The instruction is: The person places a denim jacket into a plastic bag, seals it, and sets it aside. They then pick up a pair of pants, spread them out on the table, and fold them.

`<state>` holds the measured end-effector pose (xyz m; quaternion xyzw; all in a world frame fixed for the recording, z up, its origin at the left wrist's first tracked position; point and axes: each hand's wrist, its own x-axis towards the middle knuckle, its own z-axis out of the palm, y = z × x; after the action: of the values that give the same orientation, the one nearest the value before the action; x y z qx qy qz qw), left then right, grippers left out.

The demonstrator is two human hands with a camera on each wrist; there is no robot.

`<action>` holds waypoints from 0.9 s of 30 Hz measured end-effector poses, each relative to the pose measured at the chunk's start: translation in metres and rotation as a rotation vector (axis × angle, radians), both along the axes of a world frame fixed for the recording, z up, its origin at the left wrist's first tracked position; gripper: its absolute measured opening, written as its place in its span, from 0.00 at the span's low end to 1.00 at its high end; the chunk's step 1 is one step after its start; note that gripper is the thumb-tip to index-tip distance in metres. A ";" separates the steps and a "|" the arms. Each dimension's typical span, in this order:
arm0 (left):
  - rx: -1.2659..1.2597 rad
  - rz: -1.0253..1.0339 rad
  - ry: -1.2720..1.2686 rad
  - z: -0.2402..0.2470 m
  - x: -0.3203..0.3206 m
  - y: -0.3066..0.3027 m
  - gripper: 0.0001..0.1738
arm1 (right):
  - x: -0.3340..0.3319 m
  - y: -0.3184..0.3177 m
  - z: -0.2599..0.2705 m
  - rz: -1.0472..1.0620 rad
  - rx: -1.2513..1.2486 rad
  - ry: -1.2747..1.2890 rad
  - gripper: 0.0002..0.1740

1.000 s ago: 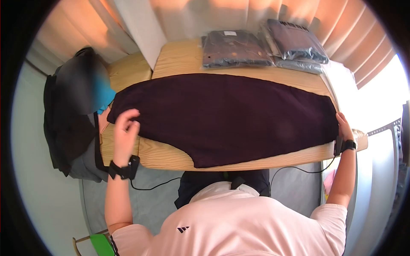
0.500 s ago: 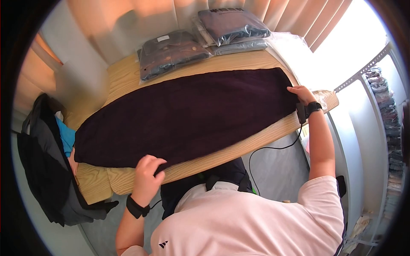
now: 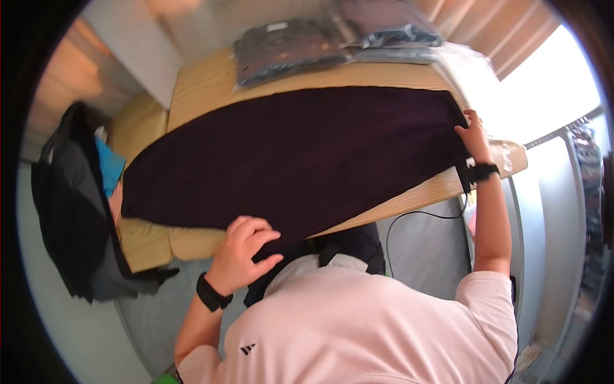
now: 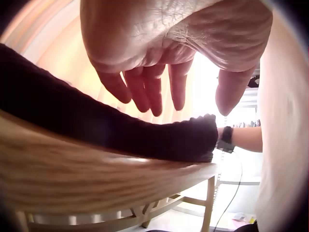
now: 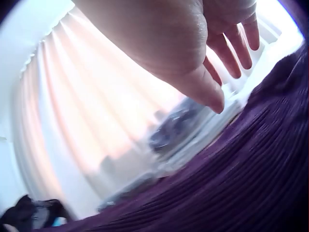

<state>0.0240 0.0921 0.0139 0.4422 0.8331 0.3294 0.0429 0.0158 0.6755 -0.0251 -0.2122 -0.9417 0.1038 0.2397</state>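
Note:
A dark purple garment lies spread flat over the wooden table, its lower part reaching over the front edge. The left hand hovers at that lower edge; in the left wrist view the hand is above the dark cloth, fingers spread downward, holding nothing. At the garment's right end is the right hand, fingers parted. The right wrist view shows this hand over ribbed purple cloth with thumb and fingers apart; whether a fingertip touches the cloth I cannot tell.
Plastic-bagged folded clothes stand along the table's back, with another bagged pile beside them. Dark clothing and a blue cloth hang at the left end. A black cable runs below the front edge.
The left hand has moved from the garment's left end to its front edge. The right hand's fingers have come off their hold on the right end. The head view has shifted.

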 end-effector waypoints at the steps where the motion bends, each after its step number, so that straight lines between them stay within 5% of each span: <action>1: 0.014 -0.002 0.069 -0.001 -0.002 -0.006 0.25 | 0.006 -0.048 0.021 0.159 -0.012 0.080 0.22; 5: -0.185 0.120 0.044 0.008 -0.001 -0.009 0.36 | 0.028 -0.213 0.040 0.697 -0.085 -0.003 0.25; 7: -0.419 0.086 0.026 0.005 0.000 -0.007 0.40 | 0.037 -0.282 0.043 0.789 -0.014 -0.136 0.26; 11: -0.484 0.115 0.107 -0.006 0.010 -0.008 0.41 | 0.044 -0.351 0.032 1.036 -0.064 -0.230 0.34; 15: -0.487 0.150 0.207 -0.018 0.014 -0.012 0.38 | 0.049 -0.368 0.021 1.001 0.162 -0.331 0.40; 23: -0.253 0.199 0.027 0.002 0.024 -0.021 0.28 | 0.059 -0.337 0.028 0.921 0.022 -0.187 0.38; 27: -0.127 0.146 0.035 0.008 0.019 -0.030 0.27 | 0.071 -0.321 0.027 0.915 0.091 -0.331 0.38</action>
<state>0.0432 0.0618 0.0216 0.3826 0.8830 0.2702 0.0323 0.0869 0.3549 0.0020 0.2206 -0.9673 0.1221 0.0257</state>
